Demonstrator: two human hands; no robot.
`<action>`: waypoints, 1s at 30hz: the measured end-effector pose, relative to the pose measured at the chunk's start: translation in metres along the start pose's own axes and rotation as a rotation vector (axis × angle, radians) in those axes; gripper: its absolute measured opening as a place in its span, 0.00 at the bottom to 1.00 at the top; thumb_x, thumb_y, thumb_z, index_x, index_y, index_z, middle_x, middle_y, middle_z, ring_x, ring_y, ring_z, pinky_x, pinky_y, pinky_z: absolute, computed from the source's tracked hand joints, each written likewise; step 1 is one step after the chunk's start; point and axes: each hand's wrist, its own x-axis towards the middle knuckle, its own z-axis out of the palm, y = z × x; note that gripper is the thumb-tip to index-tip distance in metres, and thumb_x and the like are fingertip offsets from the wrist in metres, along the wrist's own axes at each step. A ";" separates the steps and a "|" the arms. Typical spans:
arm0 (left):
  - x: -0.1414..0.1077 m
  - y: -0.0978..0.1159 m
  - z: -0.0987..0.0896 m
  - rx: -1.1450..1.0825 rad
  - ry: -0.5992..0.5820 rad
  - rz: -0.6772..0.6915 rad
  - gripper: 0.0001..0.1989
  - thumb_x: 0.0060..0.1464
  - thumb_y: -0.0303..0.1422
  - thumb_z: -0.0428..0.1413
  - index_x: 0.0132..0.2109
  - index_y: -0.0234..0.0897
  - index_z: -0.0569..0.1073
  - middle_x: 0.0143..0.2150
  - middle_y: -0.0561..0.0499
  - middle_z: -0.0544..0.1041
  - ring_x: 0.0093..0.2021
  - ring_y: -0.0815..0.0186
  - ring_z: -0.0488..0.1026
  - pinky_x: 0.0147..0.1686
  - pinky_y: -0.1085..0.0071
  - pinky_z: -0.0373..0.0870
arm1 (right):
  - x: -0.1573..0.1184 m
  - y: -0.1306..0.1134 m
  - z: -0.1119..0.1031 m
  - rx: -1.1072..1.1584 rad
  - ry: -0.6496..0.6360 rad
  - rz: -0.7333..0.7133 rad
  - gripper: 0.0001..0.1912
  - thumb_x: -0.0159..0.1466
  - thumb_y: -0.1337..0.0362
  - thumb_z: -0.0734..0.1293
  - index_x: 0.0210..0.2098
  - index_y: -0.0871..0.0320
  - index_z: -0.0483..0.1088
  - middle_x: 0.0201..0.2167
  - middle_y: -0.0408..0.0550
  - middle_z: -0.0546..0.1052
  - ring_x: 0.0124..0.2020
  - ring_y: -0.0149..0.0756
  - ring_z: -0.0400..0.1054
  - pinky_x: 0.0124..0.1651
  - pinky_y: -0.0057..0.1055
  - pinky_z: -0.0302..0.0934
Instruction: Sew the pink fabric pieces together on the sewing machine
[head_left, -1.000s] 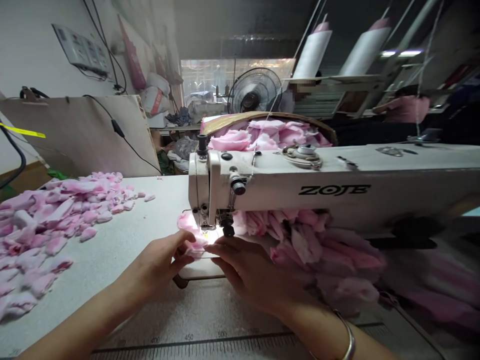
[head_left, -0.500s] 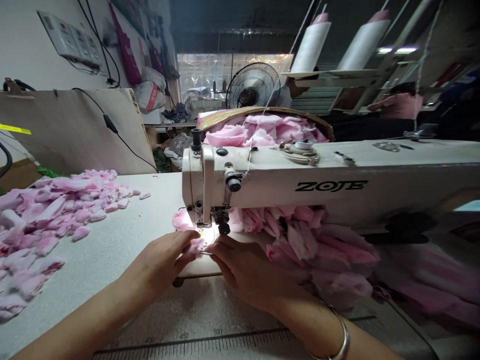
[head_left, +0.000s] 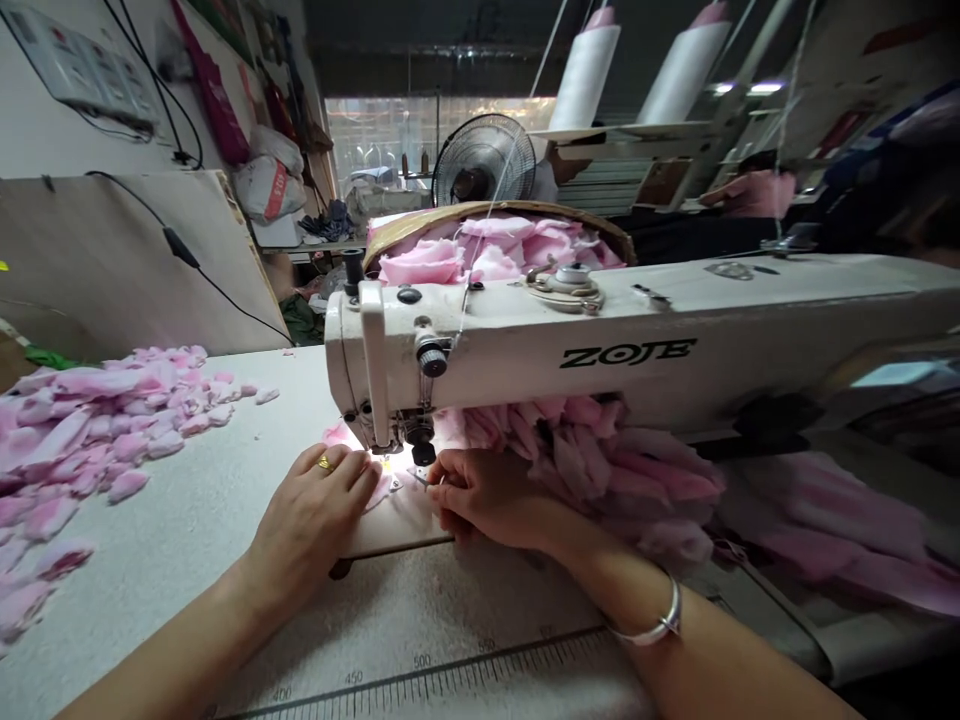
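Observation:
Under the lit needle area of the white sewing machine (head_left: 510,335) lies a small pink fabric piece (head_left: 377,494). My left hand (head_left: 319,500), with a ring on one finger, rests on this piece just left of the needle, its fingers pressed together. On the other side of the needle, my right hand (head_left: 487,495) is closed in a pinch on a thin metal tool, whose tip points toward the needle plate. A silver bracelet (head_left: 660,622) circles my right wrist. Gathered pink fabric (head_left: 607,465) lies behind and right of that hand.
Pink fabric pieces (head_left: 97,420) are heaped on the left of the table (head_left: 247,440). Behind the machine are a container of pink fabric (head_left: 495,250), a fan (head_left: 484,165) and two thread cones (head_left: 585,75). A person in pink (head_left: 759,185) sits at the back right.
My left hand has turned flatter and come down on the fabric. My right hand has drawn slightly away from it, and the tool shows more. The whole view has shifted.

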 end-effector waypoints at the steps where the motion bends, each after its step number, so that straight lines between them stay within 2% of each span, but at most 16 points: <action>1: 0.000 -0.001 0.002 -0.007 -0.012 -0.029 0.07 0.60 0.26 0.48 0.40 0.34 0.70 0.36 0.47 0.70 0.38 0.58 0.66 0.43 0.58 0.66 | 0.000 0.000 0.000 0.008 -0.020 -0.014 0.02 0.62 0.67 0.60 0.33 0.57 0.64 0.21 0.39 0.74 0.17 0.27 0.67 0.19 0.22 0.56; 4: 0.003 -0.003 0.009 -0.076 -0.032 -0.087 0.06 0.60 0.28 0.49 0.34 0.36 0.68 0.31 0.49 0.68 0.35 0.59 0.66 0.41 0.59 0.66 | -0.001 -0.003 0.000 0.008 -0.064 -0.033 0.02 0.61 0.66 0.61 0.32 0.57 0.65 0.20 0.39 0.73 0.17 0.27 0.66 0.19 0.22 0.58; 8: 0.007 -0.005 0.017 -0.258 -0.039 -0.142 0.07 0.59 0.30 0.52 0.32 0.35 0.66 0.31 0.50 0.68 0.33 0.61 0.65 0.37 0.62 0.65 | 0.001 -0.009 0.000 -0.020 -0.111 -0.005 0.02 0.59 0.66 0.61 0.31 0.57 0.66 0.21 0.41 0.74 0.17 0.28 0.66 0.19 0.23 0.58; 14: -0.001 -0.006 0.027 -0.459 -0.016 -0.204 0.05 0.61 0.29 0.48 0.39 0.36 0.68 0.36 0.49 0.69 0.37 0.62 0.66 0.37 0.64 0.64 | 0.007 -0.010 0.002 -0.063 -0.115 0.000 0.03 0.57 0.66 0.61 0.31 0.57 0.66 0.21 0.43 0.75 0.18 0.29 0.67 0.19 0.23 0.56; 22: -0.005 -0.004 0.028 -0.444 0.047 -0.169 0.06 0.62 0.31 0.47 0.37 0.36 0.67 0.34 0.51 0.67 0.34 0.64 0.64 0.35 0.66 0.63 | 0.012 -0.020 0.013 -0.083 -0.039 -0.030 0.12 0.57 0.66 0.60 0.18 0.57 0.62 0.12 0.41 0.69 0.16 0.28 0.64 0.22 0.25 0.57; 27: -0.004 -0.004 0.027 -0.456 0.079 -0.119 0.05 0.62 0.30 0.48 0.37 0.37 0.66 0.32 0.52 0.66 0.33 0.64 0.63 0.33 0.67 0.62 | 0.016 -0.028 0.015 -0.065 -0.024 0.014 0.14 0.53 0.70 0.58 0.13 0.56 0.61 0.10 0.40 0.67 0.12 0.28 0.61 0.17 0.24 0.55; 30: -0.005 -0.005 0.027 -0.450 0.068 -0.173 0.05 0.62 0.31 0.48 0.38 0.38 0.66 0.33 0.52 0.66 0.34 0.64 0.64 0.34 0.67 0.63 | 0.016 -0.026 0.015 -0.056 -0.023 0.002 0.15 0.55 0.69 0.59 0.12 0.56 0.60 0.09 0.39 0.66 0.11 0.27 0.61 0.17 0.23 0.55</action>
